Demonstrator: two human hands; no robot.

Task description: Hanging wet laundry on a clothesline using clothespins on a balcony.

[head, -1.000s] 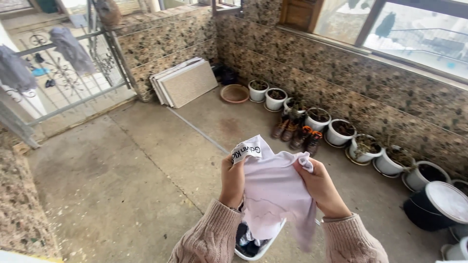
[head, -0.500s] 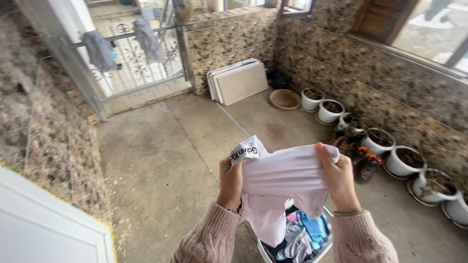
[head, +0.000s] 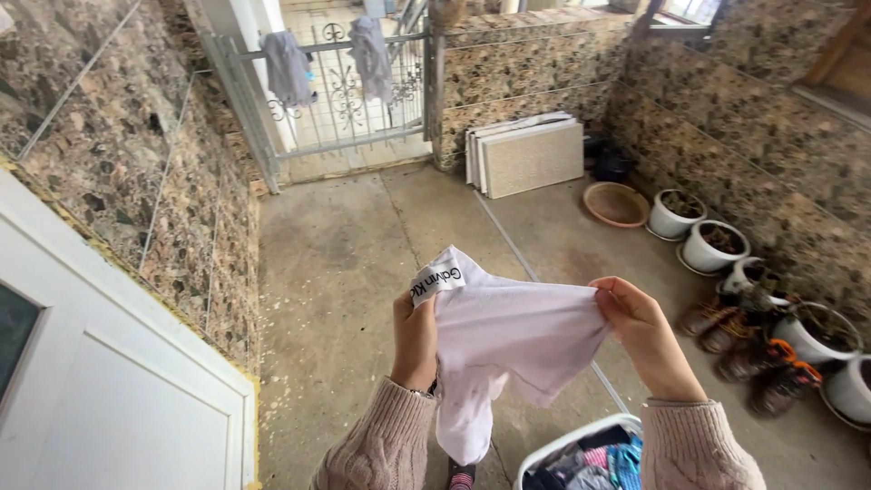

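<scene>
I'm holding the white cotton garment (head: pixel 508 340) stretched between my left hand (head: pixel 415 340) and right hand (head: pixel 640 331), fingers pinched on its edges, above the white laundry basket (head: pixel 581 440); next it needs hanging straight.

A garment (head: pixel 508 349) is held between the left hand (head: pixel 415 340) and the right hand (head: pixel 646 336), above the floor (head: pixel 336 272). Below the right hand, a laundry basket (head: pixel 581 440) is placed, with clothes in it. To the right, plant pots (head: pixel 712 247) are lined along the wall, with boots (head: pixel 726 327) beside them. Farther back, slabs (head: pixel 531 156) are leaned against a low wall, and a dish (head: pixel 616 203) is set in front of them. Behind, two cloths (head: pixel 287 68) are hung on a gate (head: pixel 358 100). A door (head: pixel 100 390) is found at the left.
</scene>
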